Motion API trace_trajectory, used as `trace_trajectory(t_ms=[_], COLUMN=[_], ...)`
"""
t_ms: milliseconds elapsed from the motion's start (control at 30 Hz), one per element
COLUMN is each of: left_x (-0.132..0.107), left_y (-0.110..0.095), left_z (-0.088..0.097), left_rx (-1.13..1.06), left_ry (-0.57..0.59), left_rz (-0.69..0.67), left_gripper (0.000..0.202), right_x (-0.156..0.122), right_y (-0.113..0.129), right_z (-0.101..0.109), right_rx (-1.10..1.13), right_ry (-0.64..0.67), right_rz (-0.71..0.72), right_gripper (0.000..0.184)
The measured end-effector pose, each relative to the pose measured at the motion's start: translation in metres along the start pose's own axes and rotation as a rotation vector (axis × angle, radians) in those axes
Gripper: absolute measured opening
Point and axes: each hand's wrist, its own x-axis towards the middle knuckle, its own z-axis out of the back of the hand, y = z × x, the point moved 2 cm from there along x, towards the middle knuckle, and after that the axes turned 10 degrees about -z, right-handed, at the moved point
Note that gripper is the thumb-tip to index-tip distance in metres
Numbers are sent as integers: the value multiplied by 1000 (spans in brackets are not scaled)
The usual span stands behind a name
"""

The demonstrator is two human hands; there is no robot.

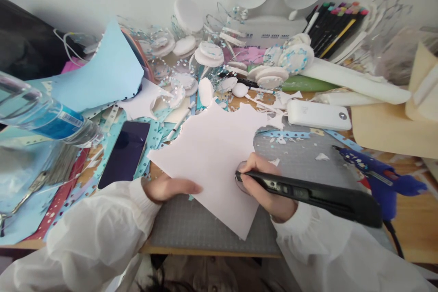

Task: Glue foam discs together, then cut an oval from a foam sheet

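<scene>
The right hand (265, 187) grips a black tool (308, 194), fingers wrapped round its front end. The tool lies nearly level; its long axis runs from the tip at the hand's fingers out past the wrist to the right, the tip pointing left onto the paper (212, 164). The left hand (171, 188) rests flat on the paper's near-left edge, fingers together. The paper lies between both hands on a grey mat (191, 228). A phone (125, 153) sits just beyond the left hand; a blue glue gun (376, 175) lies beyond the right wrist.
</scene>
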Motion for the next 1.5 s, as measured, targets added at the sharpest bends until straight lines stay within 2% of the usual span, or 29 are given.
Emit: trace_trajectory(t_ms=[267, 500, 667, 733, 933, 1100, 1333, 1500], left_x=[1, 1, 4, 5, 6, 5, 6, 8], left_y=[-3, 1, 1, 0, -3, -4, -5, -5], left_z=[1, -1, -6, -8, -11, -11, -12, -14], left_rx=[5, -139, -360, -407, -411, -415, -457, -461], left_ry=[-16, -8, -66, -80, -123, -80, -105, -64], left_rz=[-4, 21, 50, 70, 88, 100, 75, 130], left_gripper=[46, 49, 60, 58, 51, 49, 57, 52], right_x=[6, 4, 0, 1, 6, 7, 6, 3], right_y=[10, 5, 3, 2, 6, 6, 4, 6], right_z=[7, 13, 9, 7, 7, 12, 16, 19], right_rx=[8, -60, -100, -97, 38, 53, 54, 47], right_ry=[36, 80, 102, 99, 190, 222, 342, 320], right_rz=[73, 118, 129, 112, 47, 58, 72, 110], right_gripper=[17, 13, 14, 14, 16, 17, 19, 15])
